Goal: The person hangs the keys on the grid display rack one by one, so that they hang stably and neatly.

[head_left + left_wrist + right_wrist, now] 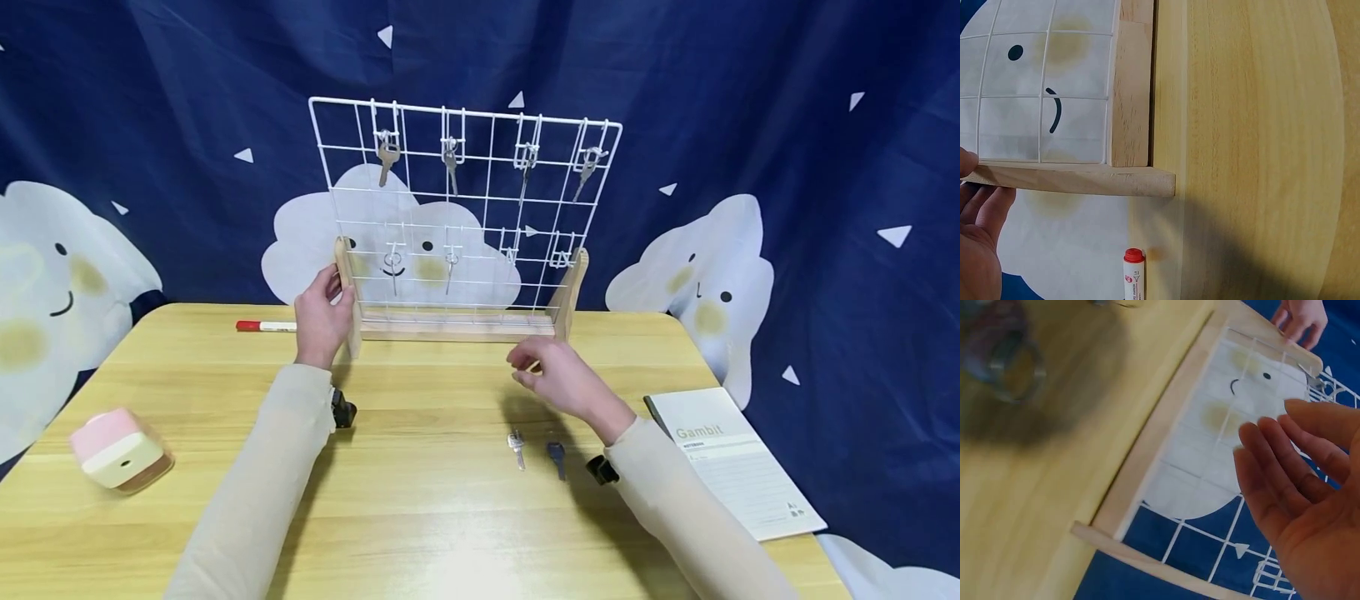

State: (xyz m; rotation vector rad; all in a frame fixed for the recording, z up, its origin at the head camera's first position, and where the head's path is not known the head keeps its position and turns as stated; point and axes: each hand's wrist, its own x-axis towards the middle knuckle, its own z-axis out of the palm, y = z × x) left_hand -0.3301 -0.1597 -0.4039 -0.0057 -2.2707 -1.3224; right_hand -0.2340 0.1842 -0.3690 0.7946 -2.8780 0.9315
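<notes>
Two hands are at work over the table [450,517]. We see the left hand [322,317] gripping the left wooden post of the rack [465,208], thumb on one side and fingers on the other; the left wrist view shows its fingers [985,206] lying against the post's edge. The rack, a white wire grid in a wooden frame, stands upright at the far middle of the table in front of the blue cloud backdrop.

The right hand [558,375] hovers just in front of the rack's base rail, holding nothing; in the right wrist view its fingers [1285,481] are straight and close together, palm open toward the grid.

Six keys hang on the grid's hooks, four in the top row [387,158] and two lower down [392,267]. Two more keys lie flat on the table near the right forearm, a silver key [517,446] and, just beside it, a dark key [557,456], the two apart from each other.

A red-capped marker [264,326] lies left of the rack. A pink box [118,448] sits near the left edge, and a notebook [738,462] lies at the right edge.
</notes>
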